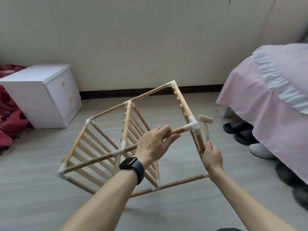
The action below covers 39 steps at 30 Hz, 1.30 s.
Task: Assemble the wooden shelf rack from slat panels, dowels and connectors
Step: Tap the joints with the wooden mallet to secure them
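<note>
Head view is showing my left hand (155, 144) curling round a dowel (93, 161) of the rack (126, 120) (tilted, just left of the bed (266, 100)) while my right hand (212, 157) is gripping a mallet (205, 119).

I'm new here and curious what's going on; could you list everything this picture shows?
shelf rack: one, pale wood with white connectors, held tilted, centre
mallet: one, pale wood, right of the rack's near corner
cabinet: one, white, left, by the wall
cloth: one heap, red, far left
bed: one, pink cover, right
slippers: two, black, under the bed's edge
shoe: one, white, beside the slippers
dark shapes: blurred, unclear, lower right
watch: one, black, left wrist
hands: two; left hand grips a rack dowel, right hand grips the mallet's handle
</note>
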Tool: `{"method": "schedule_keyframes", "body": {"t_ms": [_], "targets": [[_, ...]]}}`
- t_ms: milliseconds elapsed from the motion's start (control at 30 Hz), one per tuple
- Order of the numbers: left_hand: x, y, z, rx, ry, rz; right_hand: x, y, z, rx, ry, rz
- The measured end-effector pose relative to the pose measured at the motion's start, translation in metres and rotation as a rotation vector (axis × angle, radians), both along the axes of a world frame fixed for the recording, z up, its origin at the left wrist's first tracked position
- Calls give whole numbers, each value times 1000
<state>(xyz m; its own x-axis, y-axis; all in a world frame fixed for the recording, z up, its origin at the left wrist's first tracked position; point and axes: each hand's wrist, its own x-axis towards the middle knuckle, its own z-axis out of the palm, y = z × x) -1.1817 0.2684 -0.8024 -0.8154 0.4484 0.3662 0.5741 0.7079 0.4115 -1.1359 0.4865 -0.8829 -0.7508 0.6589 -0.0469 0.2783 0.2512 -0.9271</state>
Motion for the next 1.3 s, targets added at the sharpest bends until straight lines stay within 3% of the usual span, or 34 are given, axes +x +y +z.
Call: {"method": "schedule_keyframes", "body": {"t_ms": [133, 300, 400, 533, 700, 933, 1000, 1133, 1300], "targets": [[9, 22, -47, -168, 8, -32, 17, -9, -59, -230, -112, -91], [14, 29, -91, -287, -36, -68, 37, -16, -104, -292, -212, -78], [24, 31, -113, -313, -109, -47, 48, -8, -105, -292, -157, -92], [35, 34, -126, -276, -63, 78, 75, 14, -75, -60, -34, -172], [37, 30, -127, -227, -101, 14, 98, 26, -11, 83, 168, -103], [36, -12, -130, -419, -92, 82, 86, 21, 50, 529, 304, -69], [38, -20, -131, -423, -96, 90, 72, 16, 60, 389, 357, -36], [42, -23, -128, -399, -124, 101, 48, -4, 75, -176, 524, 5], [41, -22, -128, -422, -133, 107, 33, -28, 65, -274, 596, 53]]}}
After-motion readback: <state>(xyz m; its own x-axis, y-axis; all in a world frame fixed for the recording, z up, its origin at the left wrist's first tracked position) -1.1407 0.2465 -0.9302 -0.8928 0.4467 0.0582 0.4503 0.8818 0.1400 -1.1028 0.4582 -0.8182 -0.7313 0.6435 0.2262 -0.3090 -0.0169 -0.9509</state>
